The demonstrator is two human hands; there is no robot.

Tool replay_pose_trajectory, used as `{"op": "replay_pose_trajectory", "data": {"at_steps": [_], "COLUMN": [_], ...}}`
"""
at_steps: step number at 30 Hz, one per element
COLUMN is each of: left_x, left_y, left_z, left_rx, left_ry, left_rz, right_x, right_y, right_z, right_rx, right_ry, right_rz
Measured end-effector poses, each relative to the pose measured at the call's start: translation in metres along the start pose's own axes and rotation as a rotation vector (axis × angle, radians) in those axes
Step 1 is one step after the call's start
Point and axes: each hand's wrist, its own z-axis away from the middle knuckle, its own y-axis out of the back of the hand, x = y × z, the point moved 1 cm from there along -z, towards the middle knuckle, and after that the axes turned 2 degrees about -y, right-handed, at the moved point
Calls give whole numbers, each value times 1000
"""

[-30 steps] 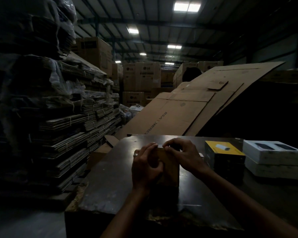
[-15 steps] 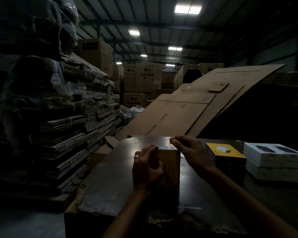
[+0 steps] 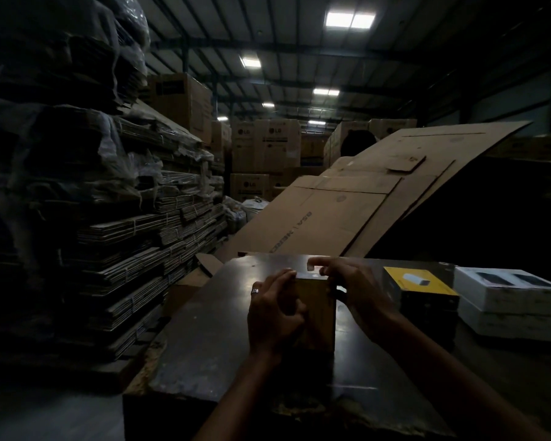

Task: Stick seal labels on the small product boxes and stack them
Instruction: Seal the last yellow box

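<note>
A small product box, cuboid, of dull yellow-brown card with sharp corners, stood upright on the bench, about midway along its width and nearer the far edge than the near one. The left hand, a ring on one finger, gripped the box's left face with fingers curled round the near vertical edge. The right hand lay over the top right corner, fingers bent and fingertips pressing the glossy top face; whether a label sat under them could not be told in the dim light.

The bench top was a dark, smooth, faintly reflective slab, its near edge and near left corner chipped and flaking. Toward the right edge sat a black box with a yellow lid, and beyond it two flat white boxes stacked one on the other; a narrow strip of bare top separated the right wrist from the yellow-lidded box. The left half of the bench lay open. Behind the far edge leaned large flattened corrugated sheets; left of the bench rose bundled stacks of folded cardboard, partly wrapped in crinkled plastic.
</note>
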Motion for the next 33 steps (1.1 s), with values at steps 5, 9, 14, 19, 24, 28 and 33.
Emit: {"op": "replay_pose_trajectory", "data": {"at_steps": [5,9,14,19,24,28,33], "left_x": [-2,-2,-2,0,-1,2,1], "left_y": [0,-2,-3,-4,-4,-4,-5], "left_z": [-2,-3,-4,-4,-3,-3,-3], "left_rx": [-11,5,22,32,38,39,41], "left_ry": [-1,15,21,15,14,8,26], "left_rz": [14,31,50,29,22,9,30], "right_x": [2,21,32,28,29,28,22], "right_y": [-6,-4,-3,-8,-8,-8,-12], "right_z": [0,-8,-14,-8,-1,3,3], "right_rx": [16,58,98,112,59,71,70], "right_ry": [184,180,161,100,52,75,56], "right_rz": [192,357,310,103,39,47,0]}}
